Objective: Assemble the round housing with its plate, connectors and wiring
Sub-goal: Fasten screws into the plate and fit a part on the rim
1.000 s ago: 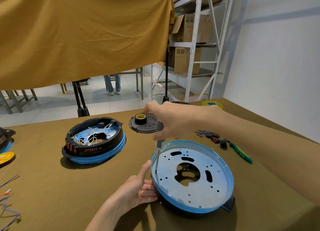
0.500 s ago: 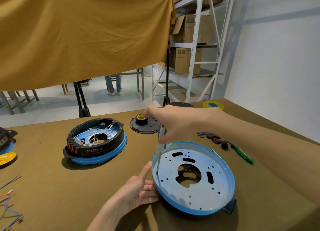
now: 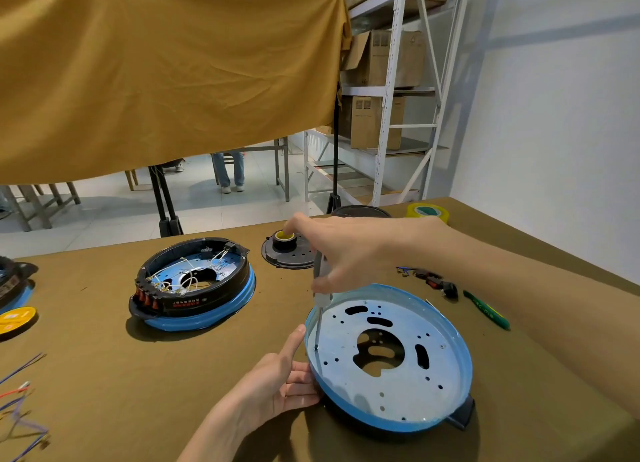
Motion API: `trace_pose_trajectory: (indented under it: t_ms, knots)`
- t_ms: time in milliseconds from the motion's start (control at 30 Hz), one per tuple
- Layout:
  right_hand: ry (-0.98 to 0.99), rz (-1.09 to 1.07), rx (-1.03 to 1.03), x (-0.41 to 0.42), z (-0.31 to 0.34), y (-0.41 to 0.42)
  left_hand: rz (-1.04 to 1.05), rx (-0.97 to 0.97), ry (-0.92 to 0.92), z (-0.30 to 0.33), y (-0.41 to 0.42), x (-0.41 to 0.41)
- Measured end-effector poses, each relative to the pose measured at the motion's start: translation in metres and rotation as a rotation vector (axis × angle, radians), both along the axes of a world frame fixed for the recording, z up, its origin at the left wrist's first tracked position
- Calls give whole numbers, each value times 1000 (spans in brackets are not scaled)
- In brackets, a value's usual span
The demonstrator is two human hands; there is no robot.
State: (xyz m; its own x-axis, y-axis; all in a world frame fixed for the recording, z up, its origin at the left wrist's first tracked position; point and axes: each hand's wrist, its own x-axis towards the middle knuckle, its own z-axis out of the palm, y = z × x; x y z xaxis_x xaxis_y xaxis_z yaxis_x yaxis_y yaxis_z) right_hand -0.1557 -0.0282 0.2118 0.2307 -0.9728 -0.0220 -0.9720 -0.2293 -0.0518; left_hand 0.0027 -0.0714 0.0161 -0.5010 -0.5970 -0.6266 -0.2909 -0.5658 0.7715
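A round blue-rimmed housing (image 3: 398, 425) lies in front of me with a perforated metal plate (image 3: 398, 389) seated inside it. My right hand (image 3: 349, 250) grips a screwdriver (image 3: 320, 299) held upright, its tip on a hole at the plate's left edge. My left hand (image 3: 277, 385) rests against the housing's left rim, thumb raised, fingers pressed on the side. A second housing (image 3: 194, 281) with black ring, white wiring and red connectors sits to the left.
A black disc with a yellow tape roll (image 3: 285, 247) lies behind my right hand. Loose connectors (image 3: 433, 278) and a green-handled tool (image 3: 486, 311) lie to the right. Coloured wires (image 3: 17, 396) lie at the left edge, a yellow disc (image 3: 15, 321) beyond them.
The screwdriver stays upright on the same hole at the plate's left edge; my right hand has shifted only slightly. My left hand keeps its place on the rim.
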Motion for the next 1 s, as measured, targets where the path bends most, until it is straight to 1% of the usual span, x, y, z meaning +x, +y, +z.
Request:
trace_pose_trajectory:
  t_ms: [33,67,133,167,200,300,333,433,467,567,600,633,767,800,900,933,1000]
  knots:
    - [-11,-5,22,-1,2,0,0,1,5,0,0,0]
    - [13,-7,-8,0,2,1,-2,4,8,1,0,0]
    - [107,-10,-142,4,-2,1,-2,9,3,2,1,1]
    - [122,-2,-179,5,-4,1,0,9,-3,3,1,1]
    - [93,18,-169,5,-6,1,3,7,-9,4,2,0]
    - [-57,61,-21,2,-3,1,6,-6,-16,5,3,-1]
    - [-54,66,-28,2,-3,0,2,-10,-10,5,4,0]
    - [52,60,-178,4,-7,-3,-12,-18,4,7,5,0]
    - [48,65,-179,4,-9,-3,-12,-21,3,7,5,1]
    - [-94,74,10,-1,-6,-1,-14,-21,-5,8,6,0]
    - [-105,66,40,-3,-4,0,-12,-20,-2,8,6,0]
    - [-85,56,26,-4,-3,1,-11,-21,2,8,6,1]
    - [91,35,-156,-1,-7,1,-3,-21,13,8,7,2]
    - [88,31,-150,-2,-6,2,-2,-21,13,8,7,2]
    - [-22,-1,10,-10,0,3,4,-12,11,7,5,1]
    - [-36,-6,35,-12,2,3,5,-8,8,7,5,1]
    - [-43,-23,11,-11,0,3,8,0,0,6,4,1]
